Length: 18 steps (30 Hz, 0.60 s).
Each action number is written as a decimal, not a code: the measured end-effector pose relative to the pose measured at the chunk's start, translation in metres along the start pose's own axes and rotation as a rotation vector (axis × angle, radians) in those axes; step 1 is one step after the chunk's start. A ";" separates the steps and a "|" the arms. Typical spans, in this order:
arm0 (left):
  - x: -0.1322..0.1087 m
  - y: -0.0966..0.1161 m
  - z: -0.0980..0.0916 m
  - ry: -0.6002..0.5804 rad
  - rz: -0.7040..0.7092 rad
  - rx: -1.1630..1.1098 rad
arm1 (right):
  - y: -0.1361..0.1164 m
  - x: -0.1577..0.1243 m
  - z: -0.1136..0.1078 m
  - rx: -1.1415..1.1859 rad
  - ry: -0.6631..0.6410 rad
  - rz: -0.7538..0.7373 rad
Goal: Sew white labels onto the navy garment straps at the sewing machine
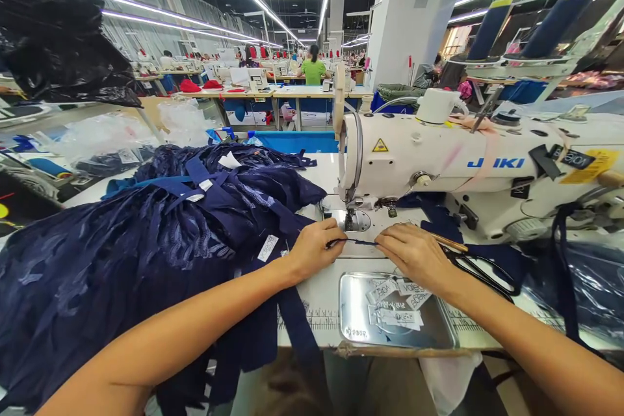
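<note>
Between my two hands, a narrow navy fabric strip (361,242) is stretched just in front of the needle area of a white sewing machine (400,149). My left hand (316,248) pinches the strip's left end. My right hand (414,250) has its fingers closed on the right end. The presser foot (349,218) stands right behind the strip, over the metal needle plate (361,220). Below my hands lies a metal tray (351,331) with several white printed labels (397,302) in it. Black-handled scissors (480,273) lie beside my right wrist, partly hidden.
A large heap of navy garments (146,240) covers the table's left side, with a white label (268,248) showing. Navy thread cones (556,23) stand at upper right. A black plastic bag (63,26) hangs at upper left. A person in green (312,69) sits further back.
</note>
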<state>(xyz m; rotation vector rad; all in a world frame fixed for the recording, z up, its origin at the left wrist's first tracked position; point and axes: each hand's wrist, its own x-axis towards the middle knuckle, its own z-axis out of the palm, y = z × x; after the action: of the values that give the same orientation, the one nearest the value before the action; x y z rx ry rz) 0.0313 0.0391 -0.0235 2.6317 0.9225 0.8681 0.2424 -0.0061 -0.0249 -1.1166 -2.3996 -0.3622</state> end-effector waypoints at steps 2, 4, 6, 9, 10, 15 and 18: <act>0.007 -0.004 0.009 0.024 -0.005 -0.146 | 0.008 0.000 0.002 -0.007 0.018 -0.002; 0.015 -0.005 0.020 0.010 -0.016 -0.272 | 0.018 -0.001 0.001 0.025 0.033 0.020; 0.021 -0.003 0.031 -0.031 -0.034 -0.346 | 0.028 -0.004 -0.001 0.081 0.042 0.058; 0.025 0.000 0.041 -0.068 -0.036 -0.336 | 0.038 -0.009 -0.004 0.159 0.030 0.127; 0.026 0.000 0.041 -0.067 -0.011 -0.291 | 0.040 -0.010 -0.003 0.177 0.026 0.144; 0.031 -0.017 0.018 -0.157 0.420 0.322 | 0.034 -0.003 0.005 0.162 0.024 0.170; 0.032 -0.029 0.007 -0.276 0.662 0.597 | 0.026 0.006 0.015 0.157 -0.025 0.153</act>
<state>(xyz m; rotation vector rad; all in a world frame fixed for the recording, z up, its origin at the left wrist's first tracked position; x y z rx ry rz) 0.0411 0.0819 -0.0262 3.5453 0.2379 0.3274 0.2549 0.0209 -0.0341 -1.2287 -2.3000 -0.1074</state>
